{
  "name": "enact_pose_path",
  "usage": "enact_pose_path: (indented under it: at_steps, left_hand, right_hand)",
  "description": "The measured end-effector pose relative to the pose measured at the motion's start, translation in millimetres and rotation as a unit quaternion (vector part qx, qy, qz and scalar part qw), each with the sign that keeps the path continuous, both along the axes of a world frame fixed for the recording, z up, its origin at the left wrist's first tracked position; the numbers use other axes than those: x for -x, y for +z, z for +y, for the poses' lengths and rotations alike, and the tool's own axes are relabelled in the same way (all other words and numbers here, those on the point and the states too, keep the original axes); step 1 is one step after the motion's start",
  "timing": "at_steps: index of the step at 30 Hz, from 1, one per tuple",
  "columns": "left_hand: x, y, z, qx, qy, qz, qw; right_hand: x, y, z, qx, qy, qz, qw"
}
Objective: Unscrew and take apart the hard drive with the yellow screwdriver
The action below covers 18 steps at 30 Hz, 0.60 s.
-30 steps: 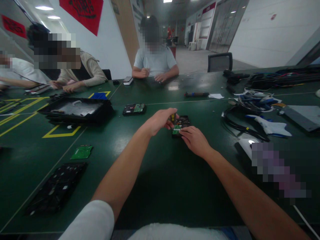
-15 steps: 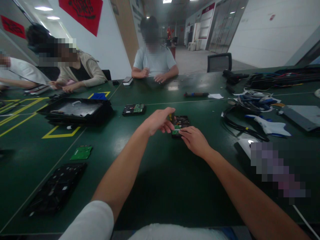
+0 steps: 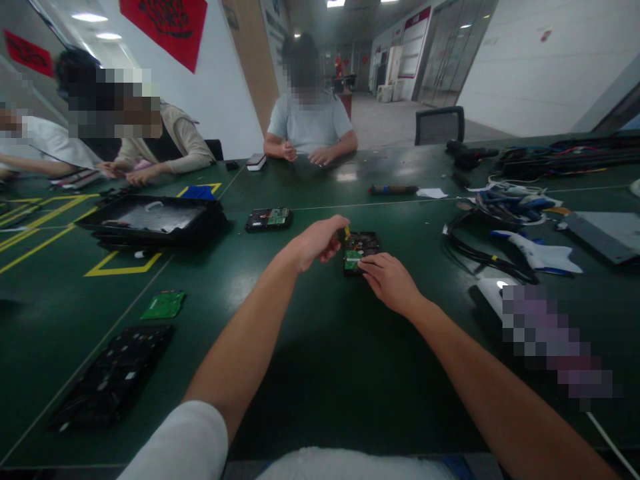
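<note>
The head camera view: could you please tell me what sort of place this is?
Probably an electronics disassembly workshop: a hard drive under both hands, another hard drive and a loose green circuit board on the long green table, tangled cables alongside.

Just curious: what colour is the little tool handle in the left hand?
Yellow. The tool handle shows in the head view, pinched in the left hand.

Table top [image 3: 320, 347]: dark green, smooth, semi-glossy; reflects ceiling lights in soft patches.
Hard drive [image 3: 361, 250]: black casing, matt; green circuit board on top, slightly shiny.
Screwdriver [image 3: 346, 233]: yellow handle, plastic by its look, in the left hand [image 3: 317, 243].
Loose circuit board [image 3: 163, 305]: green, flat, smooth.
Tray [image 3: 150, 220]: black plastic, matt rim; pale glossy sheet inside.
Cables [image 3: 493, 223]: black and blue sheathing, smooth.
Sleeve [image 3: 183, 443]: white cloth, soft, matt.
</note>
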<state>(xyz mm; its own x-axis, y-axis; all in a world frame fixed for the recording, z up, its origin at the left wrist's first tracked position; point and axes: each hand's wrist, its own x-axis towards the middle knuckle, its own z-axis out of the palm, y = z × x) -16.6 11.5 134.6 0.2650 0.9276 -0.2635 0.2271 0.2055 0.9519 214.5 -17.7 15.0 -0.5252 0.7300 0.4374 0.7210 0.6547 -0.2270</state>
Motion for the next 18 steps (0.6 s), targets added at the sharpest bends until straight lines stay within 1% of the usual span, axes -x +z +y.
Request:
enact_pose_path:
  at_steps: [6,15,18]
  left_hand:
    - [1.8,-7.5,4.7,-0.023,-0.014,-0.035,0.999]
    - [0.0,-9.4,6.2,-0.107,-0.008,-0.041,0.993]
    - [-0.3,-10.4,6.2,-0.103,-0.007,-0.059,0.993]
  right_hand:
    - [-0.5,-1.5,0.8,0.0,0.003,0.005,1.0]
    - [0.1,-0.7,0.5,0.003,0.001,0.009,1.0]
    - [0.2,0.1,0.0,0.004,0.0,0.008,1.0]
